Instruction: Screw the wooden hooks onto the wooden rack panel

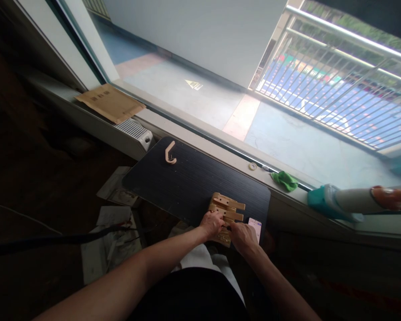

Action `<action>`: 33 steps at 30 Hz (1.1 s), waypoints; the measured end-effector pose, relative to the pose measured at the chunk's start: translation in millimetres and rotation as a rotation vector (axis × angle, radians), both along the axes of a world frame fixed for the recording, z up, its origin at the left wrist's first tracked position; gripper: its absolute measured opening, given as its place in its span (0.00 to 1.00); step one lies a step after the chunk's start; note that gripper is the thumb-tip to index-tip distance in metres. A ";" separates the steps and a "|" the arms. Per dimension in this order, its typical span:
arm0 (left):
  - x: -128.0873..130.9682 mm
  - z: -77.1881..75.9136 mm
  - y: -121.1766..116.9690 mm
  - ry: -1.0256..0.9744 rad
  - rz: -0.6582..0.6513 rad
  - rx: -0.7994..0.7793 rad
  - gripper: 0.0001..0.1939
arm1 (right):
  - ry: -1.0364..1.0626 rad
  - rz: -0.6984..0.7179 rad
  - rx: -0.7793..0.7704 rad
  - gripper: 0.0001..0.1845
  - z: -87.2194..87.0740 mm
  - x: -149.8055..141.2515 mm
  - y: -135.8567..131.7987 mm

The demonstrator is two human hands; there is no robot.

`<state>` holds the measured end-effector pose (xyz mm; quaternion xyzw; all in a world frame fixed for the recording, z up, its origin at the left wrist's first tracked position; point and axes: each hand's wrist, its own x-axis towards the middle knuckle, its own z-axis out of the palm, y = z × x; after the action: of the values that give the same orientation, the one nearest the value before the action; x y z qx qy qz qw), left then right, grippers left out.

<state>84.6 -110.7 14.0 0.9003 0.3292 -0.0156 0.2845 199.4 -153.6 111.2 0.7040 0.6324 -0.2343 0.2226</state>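
Observation:
A light wooden assembly (222, 201) with tan slats and dark holes lies at the front right of a dark table (194, 178). Its slats jut out to the right. My left hand (211, 224) is closed on the wooden assembly's near left side, fingers curled over it. Close beside it, my right hand (243, 235) is closed in a pinch at the assembly's right side. Something small and dark shows at its fingertips, too small to name. A lit phone (255, 226) lies just beyond my right hand, partly covered by it.
A hook-shaped wooden piece (169, 154) rests on the table's far left. Along the window sill are a tape roll (252, 166), a green cloth (285, 180) and a teal container (321, 200). A padded envelope (112, 103) lies on the radiator (133, 129). Papers (112, 218) lie below left.

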 end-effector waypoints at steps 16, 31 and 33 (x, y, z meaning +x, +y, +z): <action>-0.5 1.1 -0.8 -0.021 0.007 0.005 0.08 | 0.024 0.027 0.033 0.15 4.4 -3.3 1.6; -0.6 -2.1 -0.2 0.005 -0.017 0.051 0.08 | 0.040 0.080 0.023 0.16 4.3 -0.1 1.4; -0.5 -0.9 0.1 0.008 -0.020 0.060 0.07 | 0.022 -0.023 0.006 0.19 2.2 0.5 0.2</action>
<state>84.1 -110.6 13.1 0.9115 0.3217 -0.0122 0.2559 200.0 -153.4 113.4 0.7093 0.6272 -0.2427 0.2111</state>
